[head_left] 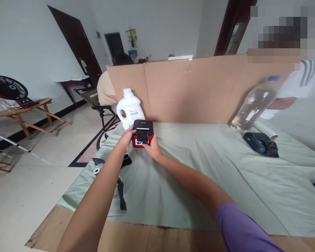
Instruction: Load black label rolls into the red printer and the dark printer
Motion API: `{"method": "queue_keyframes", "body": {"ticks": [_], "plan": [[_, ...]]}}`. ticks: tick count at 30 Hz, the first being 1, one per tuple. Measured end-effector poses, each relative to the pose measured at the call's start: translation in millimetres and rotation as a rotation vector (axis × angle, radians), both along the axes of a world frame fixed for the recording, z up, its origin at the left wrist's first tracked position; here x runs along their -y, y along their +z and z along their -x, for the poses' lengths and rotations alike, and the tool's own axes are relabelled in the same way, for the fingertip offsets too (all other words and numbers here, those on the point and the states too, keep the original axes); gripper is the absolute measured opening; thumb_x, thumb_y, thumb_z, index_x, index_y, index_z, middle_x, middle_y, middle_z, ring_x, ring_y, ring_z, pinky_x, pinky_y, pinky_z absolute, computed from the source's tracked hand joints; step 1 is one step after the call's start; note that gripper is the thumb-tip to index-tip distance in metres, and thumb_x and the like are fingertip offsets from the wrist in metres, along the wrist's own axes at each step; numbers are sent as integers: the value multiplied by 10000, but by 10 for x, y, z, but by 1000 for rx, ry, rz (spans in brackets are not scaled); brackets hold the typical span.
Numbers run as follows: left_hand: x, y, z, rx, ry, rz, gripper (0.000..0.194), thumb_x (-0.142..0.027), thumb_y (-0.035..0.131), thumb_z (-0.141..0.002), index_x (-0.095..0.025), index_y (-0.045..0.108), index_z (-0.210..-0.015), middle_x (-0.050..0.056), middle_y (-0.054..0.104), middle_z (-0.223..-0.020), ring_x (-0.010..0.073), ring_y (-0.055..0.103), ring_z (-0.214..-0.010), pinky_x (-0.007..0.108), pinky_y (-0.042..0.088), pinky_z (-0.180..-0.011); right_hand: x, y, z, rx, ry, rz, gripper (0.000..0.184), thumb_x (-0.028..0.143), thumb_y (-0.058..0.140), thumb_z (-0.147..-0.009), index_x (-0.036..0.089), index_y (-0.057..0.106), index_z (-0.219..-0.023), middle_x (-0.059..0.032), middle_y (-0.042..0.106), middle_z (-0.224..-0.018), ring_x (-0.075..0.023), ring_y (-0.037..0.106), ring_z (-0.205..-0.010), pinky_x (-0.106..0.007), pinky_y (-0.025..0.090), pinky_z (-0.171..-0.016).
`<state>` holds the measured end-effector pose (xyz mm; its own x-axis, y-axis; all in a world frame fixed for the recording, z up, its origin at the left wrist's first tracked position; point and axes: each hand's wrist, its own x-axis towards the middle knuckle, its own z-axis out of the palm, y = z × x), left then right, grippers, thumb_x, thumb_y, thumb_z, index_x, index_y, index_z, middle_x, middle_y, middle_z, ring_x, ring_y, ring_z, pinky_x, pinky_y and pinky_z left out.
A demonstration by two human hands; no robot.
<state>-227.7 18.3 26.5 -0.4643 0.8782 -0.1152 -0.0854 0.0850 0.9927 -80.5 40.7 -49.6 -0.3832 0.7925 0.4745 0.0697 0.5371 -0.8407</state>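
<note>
A small black-and-red label printer (143, 124) is held between my two hands in front of the white jug. My left hand (126, 138) grips its left side, thumb near the top edge. Around its right side and lower front corner wraps my right hand (153, 147). A dark, shiny strip hangs over the front of the printer, below a pale slot. The white jug (132, 109), with handle and cap, stands upright just behind. Under and beside my left forearm lie a small white-ended roll (96, 171), a black roll (126, 160) and a black strip (122, 196).
A cardboard panel (186, 91) rises along the far edge of the cloth-covered table (194, 206). At right are a clear plastic bottle (256, 103), a dark device (261, 144) and a person in a white sleeve. Another person sits behind the panel. A fan (9, 89) is at left.
</note>
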Motion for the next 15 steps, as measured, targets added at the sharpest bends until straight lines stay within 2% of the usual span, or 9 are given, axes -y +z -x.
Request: {"method": "queue_keyframes", "body": {"ticks": [2, 4, 8, 12, 15], "plan": [[174, 11, -224, -25, -63, -73, 621, -149, 590, -862, -210, 513, -1475, 35, 522, -1540, 230, 522, -1392, 425, 370, -1208, 105, 10, -306, -99, -31, -17, 859, 249, 712, -812, 231, 225, -1519, -134, 542, -1455, -333, 527, -1336, -553, 426, -1133], [369, -44, -550, -83, -117, -164, 640, -171, 583, -863, -243, 503, -1493, -3, 439, -1598, 233, 392, -1494, 417, 286, -1256, 247, 60, -698, -146, -21, -60, 801, 283, 708, -824, 220, 277, -1495, -130, 560, -1429, -313, 571, -1287, -506, 458, -1108], [736, -295, -1404, -217, -128, -298, 622, -239, 505, -931, -263, 431, -1549, -46, 279, -1673, 199, 174, -1577, 366, 107, -1301, 589, 145, -1555, -30, -87, -176, 682, 298, 692, -849, 220, 383, -1452, -114, 583, -1394, -338, 542, -1311, -499, 434, -1122], [982, -533, -2147, -180, -175, -351, 636, -343, 450, -992, -277, 306, -1608, -59, 214, -1692, 182, 144, -1582, 325, 113, -1300, 908, 43, -2222, 55, -216, -189, 741, 317, 676, -851, 201, 339, -1501, -154, 513, -1471, -368, 508, -1337, -535, 414, -1131], [1053, -654, -2436, -196, -243, -398, 648, -433, 445, -1013, -298, 265, -1620, -64, 187, -1698, 191, 129, -1584, 320, 112, -1302, 1067, -67, -2537, 107, -304, -142, 775, 346, 669, -850, 214, 315, -1527, -161, 521, -1457, -376, 525, -1312, -574, 429, -1107]]}}
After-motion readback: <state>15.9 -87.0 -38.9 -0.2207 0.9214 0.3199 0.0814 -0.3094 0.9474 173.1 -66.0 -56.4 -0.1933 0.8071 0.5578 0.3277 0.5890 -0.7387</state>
